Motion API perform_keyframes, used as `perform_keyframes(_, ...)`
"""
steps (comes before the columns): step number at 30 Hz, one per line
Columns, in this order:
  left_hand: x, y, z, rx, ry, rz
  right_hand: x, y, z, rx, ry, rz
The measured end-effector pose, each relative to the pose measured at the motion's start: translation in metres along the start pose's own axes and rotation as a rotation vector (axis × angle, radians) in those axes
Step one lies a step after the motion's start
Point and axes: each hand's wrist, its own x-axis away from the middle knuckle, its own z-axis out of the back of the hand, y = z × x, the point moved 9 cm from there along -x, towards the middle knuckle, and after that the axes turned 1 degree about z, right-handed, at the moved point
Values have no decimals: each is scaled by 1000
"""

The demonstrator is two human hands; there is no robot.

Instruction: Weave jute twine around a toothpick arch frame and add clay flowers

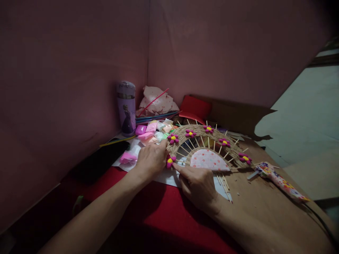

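A half-round woven twine piece (206, 139) with wooden stick spokes lies on the brown table (254, 211). Several pink clay flowers with yellow centres sit along its arc. A pale dotted half-disc (208, 160) forms its middle. My left hand (152, 158) has its fingers closed on the pink clay flower (170, 161) at the arc's left end. My right hand (197, 185) rests just below that flower, forefinger stretched toward it, other fingers curled, holding nothing I can see.
Small packets of coloured clay (152, 132) lie behind my left hand. A purple bottle (126, 107) stands in the corner by a crumpled bag (157, 100). A patterned glue gun (280, 180) lies at right. A red cloth (148, 208) covers the near table.
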Motion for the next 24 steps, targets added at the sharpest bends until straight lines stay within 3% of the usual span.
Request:
perform_keyframes(12,0,0,0,0,-24,16,1,1,0,-33,8,-13)
perform_keyframes(24,1,2,2,-1,-3,-6,2,13,11,-253,159,-140)
